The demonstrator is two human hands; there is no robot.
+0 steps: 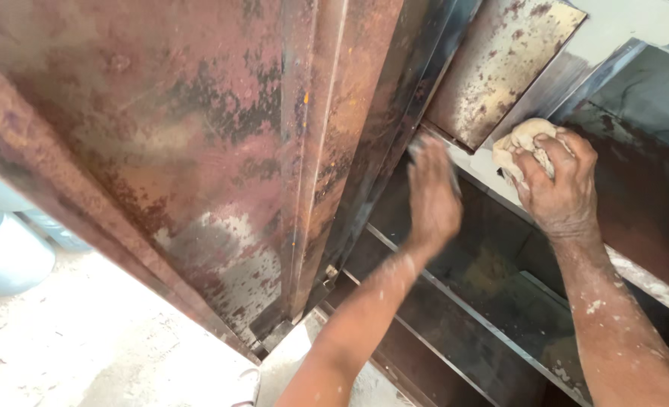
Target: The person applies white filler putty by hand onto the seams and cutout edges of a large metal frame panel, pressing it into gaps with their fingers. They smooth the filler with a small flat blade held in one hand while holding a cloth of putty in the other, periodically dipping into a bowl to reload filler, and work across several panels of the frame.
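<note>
Two forearms, dusted with pale specks, come up from the bottom edge, both cut off at the frame before the elbows show. Right hand up at the upper right, fingers curled tight round a cream-coloured lump of putty, pressing it onto a pale metal ledge that runs diagonally down toward the lower right. Most of the lump sits under the knuckles; only its upper left part peeks out, so its full shape is hard to judge.

Left hand in the middle, blurred with motion. Fingers look bent together against the dark edge of a rusty steel panel, with something thin and dark at the fingertips, but I cannot tell whether it grips anything or what that is.

That panel fills the whole left half, mottled red-brown and black, its long ribs running from top right down toward bottom centre. Its top and left side run out of frame. Below the hands, dark shelves sink into shadow, details lost. Bottom left, a sandy floor and part of a pale blue drum, mostly hidden behind the panel's edge.
</note>
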